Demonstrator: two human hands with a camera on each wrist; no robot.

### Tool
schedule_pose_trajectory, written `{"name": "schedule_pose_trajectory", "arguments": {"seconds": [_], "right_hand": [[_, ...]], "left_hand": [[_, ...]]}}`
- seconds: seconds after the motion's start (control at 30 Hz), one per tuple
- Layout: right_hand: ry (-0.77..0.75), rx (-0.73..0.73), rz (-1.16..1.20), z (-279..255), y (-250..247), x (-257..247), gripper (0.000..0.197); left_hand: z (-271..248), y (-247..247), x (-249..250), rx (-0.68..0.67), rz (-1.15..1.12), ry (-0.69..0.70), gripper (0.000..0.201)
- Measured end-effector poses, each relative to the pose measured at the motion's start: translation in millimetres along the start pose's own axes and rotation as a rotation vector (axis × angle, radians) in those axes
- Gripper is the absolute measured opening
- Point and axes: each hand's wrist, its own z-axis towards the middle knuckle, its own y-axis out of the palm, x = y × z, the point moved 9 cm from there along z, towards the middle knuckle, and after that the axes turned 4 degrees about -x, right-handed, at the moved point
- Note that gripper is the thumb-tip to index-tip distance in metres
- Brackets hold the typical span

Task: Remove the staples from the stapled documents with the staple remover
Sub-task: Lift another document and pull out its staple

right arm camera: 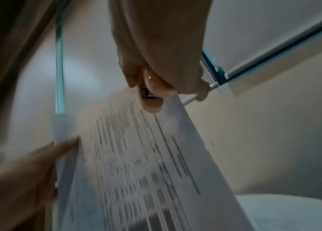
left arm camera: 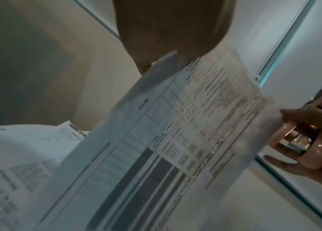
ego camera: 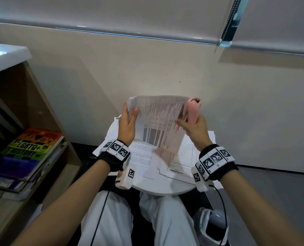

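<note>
A printed document (ego camera: 158, 121) with tables is held up above the small round white table (ego camera: 163, 189). My left hand (ego camera: 129, 119) pinches its upper left corner, thumb on the front. My right hand (ego camera: 192, 125) grips a pink staple remover (ego camera: 193, 110) at the document's upper right corner. The remover's metal jaws sit against the paper edge in the right wrist view, where the staple remover (right arm camera: 152, 96) shows below my fingers. From the left wrist, the document (left arm camera: 185, 125) runs diagonally and the pink staple remover (left arm camera: 310, 140) is at the right. No staple can be made out.
More loose sheets (ego camera: 147, 157) lie spread on the round table under the held document. A wooden shelf unit (ego camera: 32, 121) with stacked books (ego camera: 28, 150) stands at the left. A beige wall (ego camera: 165, 64) is close behind the table. My knees are under the table's near edge.
</note>
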Motion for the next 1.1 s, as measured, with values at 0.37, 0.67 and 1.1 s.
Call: {"name": "schedule_pose_trajectory", "arguments": {"seconds": [0.37,0.67,1.1], "right_hand": [[-0.036,0.181,0.601,31,24,-115,0.010],[-0.072,0.040,0.311,42,95,-109,0.018],[-0.270,0.320,-0.036,36,94,-110,0.033]], "left_hand": [[2,-23,19,0.073,0.117,0.060,0.032],[-13,7,32,-0.026,0.238,0.133,0.031],[-15,15,34,-0.024,0.176,0.145,0.043]]}}
